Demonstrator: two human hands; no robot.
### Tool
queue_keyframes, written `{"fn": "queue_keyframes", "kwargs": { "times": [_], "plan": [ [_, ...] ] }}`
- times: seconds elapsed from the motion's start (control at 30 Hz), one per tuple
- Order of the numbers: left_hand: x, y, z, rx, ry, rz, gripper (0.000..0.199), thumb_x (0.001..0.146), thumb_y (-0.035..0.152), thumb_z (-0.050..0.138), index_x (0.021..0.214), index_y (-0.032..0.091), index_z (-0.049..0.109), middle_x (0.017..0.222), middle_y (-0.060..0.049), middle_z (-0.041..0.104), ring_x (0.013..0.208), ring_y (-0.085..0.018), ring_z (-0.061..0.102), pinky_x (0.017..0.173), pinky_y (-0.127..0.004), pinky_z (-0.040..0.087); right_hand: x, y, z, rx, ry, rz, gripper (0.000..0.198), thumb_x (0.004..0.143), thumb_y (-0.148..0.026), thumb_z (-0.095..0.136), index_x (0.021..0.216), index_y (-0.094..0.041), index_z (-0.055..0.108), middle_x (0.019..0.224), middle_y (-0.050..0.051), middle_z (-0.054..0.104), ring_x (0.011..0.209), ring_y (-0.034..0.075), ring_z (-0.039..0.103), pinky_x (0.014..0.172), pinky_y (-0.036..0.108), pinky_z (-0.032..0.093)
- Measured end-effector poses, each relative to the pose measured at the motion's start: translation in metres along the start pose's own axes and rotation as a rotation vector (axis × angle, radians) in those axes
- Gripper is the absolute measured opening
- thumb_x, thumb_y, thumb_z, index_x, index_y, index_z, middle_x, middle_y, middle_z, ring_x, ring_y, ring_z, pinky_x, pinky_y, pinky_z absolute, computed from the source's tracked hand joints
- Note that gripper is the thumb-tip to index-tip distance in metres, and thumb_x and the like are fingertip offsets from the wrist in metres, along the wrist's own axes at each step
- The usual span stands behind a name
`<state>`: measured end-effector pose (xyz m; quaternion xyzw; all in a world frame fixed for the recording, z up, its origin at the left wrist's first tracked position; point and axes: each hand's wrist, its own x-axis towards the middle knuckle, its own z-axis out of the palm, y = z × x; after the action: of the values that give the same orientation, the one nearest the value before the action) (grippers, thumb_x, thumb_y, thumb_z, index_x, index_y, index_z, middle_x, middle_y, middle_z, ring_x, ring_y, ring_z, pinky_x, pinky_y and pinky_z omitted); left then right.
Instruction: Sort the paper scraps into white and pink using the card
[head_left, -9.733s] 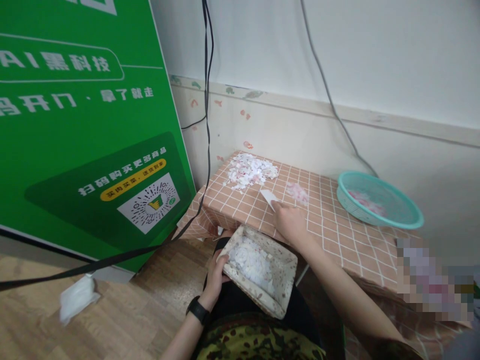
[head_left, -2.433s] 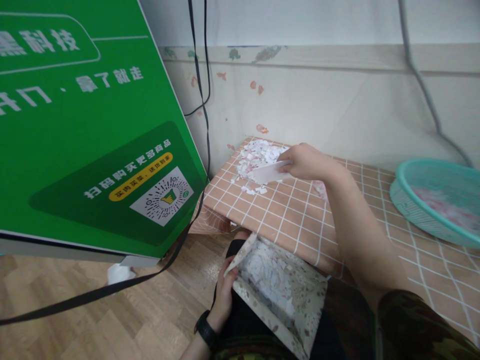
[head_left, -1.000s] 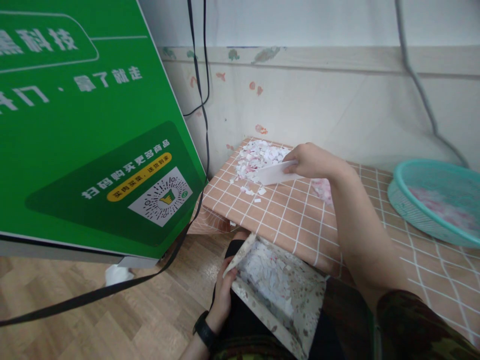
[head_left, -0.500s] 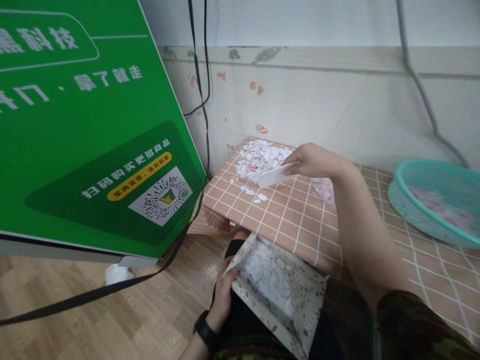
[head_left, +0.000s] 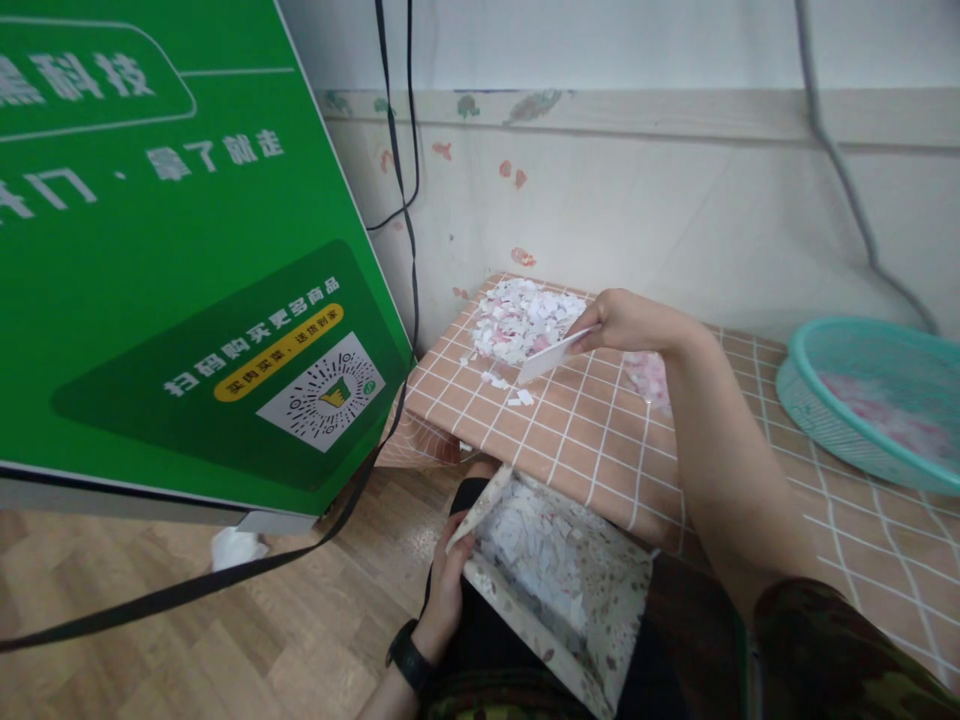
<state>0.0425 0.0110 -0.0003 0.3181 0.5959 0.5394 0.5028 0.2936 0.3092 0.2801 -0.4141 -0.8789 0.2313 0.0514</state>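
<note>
My right hand [head_left: 611, 322] pinches a flat white card [head_left: 553, 356] above the checked tablecloth, its lower edge close to a heap of white and pink paper scraps [head_left: 517, 318]. A few loose scraps [head_left: 521, 398] lie just in front of that heap. Below the table edge, my left hand [head_left: 450, 575] grips the left side of an open, speckled box [head_left: 510, 600]. The box rests on my lap and holds torn paper bits [head_left: 536, 545]. My left fingers curl round its rim.
A turquoise plastic basket [head_left: 817, 420] with pink and white scraps stands on the tablecloth [head_left: 592, 430] at right. A small pinkish pile [head_left: 646, 378] lies behind my right forearm. At left stands a large green panel [head_left: 187, 220], with a black strap [head_left: 409, 250] hanging beside it.
The card in my right hand has tilted slightly, its edge turning more upright. My left hand and the box have stayed in place.
</note>
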Motion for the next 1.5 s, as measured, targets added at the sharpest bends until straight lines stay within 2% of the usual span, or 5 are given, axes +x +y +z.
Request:
{"fn": "queue_keyframes", "kwargs": {
  "times": [0.33, 0.73, 0.97, 1.3, 1.5],
  "plan": [
    [-0.001, 0.007, 0.003, -0.005, -0.003, 0.001, 0.041, 0.084, 0.047, 0.059, 0.110, 0.017, 0.071, 0.109, -0.009, 0.075, 0.109, -0.035, 0.064, 0.100, -0.046, 0.045, 0.001, -0.006, 0.000, -0.050, 0.003, 0.017, 0.029, 0.079, -0.038, 0.072, 0.100, -0.021, 0.083, 0.086, 0.003, 0.079, 0.086, 0.024, 0.069, 0.080, 0.033, 0.052],
    [0.000, -0.001, 0.001, -0.002, 0.019, -0.010, 0.045, 0.083, 0.047, 0.059, 0.115, 0.016, 0.070, 0.111, -0.010, 0.075, 0.109, -0.035, 0.064, 0.102, -0.050, 0.044, -0.001, -0.006, -0.001, 0.009, -0.101, -0.010, 0.031, 0.076, -0.041, 0.071, 0.096, -0.020, 0.083, 0.083, 0.003, 0.078, 0.082, 0.024, 0.067, 0.077, 0.033, 0.050],
    [0.001, 0.002, 0.001, 0.014, 0.000, 0.004, 0.042, 0.082, 0.049, 0.060, 0.107, 0.017, 0.072, 0.104, -0.009, 0.076, 0.104, -0.035, 0.065, 0.096, -0.046, 0.047, -0.002, -0.005, -0.003, -0.057, -0.125, -0.010, 0.030, 0.076, -0.044, 0.072, 0.094, -0.022, 0.083, 0.080, 0.002, 0.077, 0.079, 0.023, 0.067, 0.073, 0.032, 0.050],
    [-0.002, 0.008, 0.004, 0.022, 0.042, -0.011, 0.044, 0.080, 0.050, 0.060, 0.108, 0.018, 0.072, 0.106, -0.009, 0.076, 0.107, -0.036, 0.064, 0.096, -0.048, 0.048, -0.001, -0.009, -0.001, -0.057, -0.116, -0.029, 0.031, 0.075, -0.045, 0.072, 0.092, -0.021, 0.083, 0.077, 0.001, 0.076, 0.076, 0.022, 0.066, 0.072, 0.032, 0.049],
    [-0.001, 0.007, 0.003, 0.037, 0.050, -0.009, 0.043, 0.080, 0.049, 0.061, 0.107, 0.018, 0.072, 0.106, -0.009, 0.076, 0.108, -0.036, 0.064, 0.097, -0.048, 0.047, -0.005, 0.005, -0.006, -0.052, -0.031, 0.047, 0.030, 0.076, -0.043, 0.071, 0.095, -0.022, 0.083, 0.082, 0.003, 0.077, 0.080, 0.024, 0.067, 0.072, 0.033, 0.050]
  ]
}}
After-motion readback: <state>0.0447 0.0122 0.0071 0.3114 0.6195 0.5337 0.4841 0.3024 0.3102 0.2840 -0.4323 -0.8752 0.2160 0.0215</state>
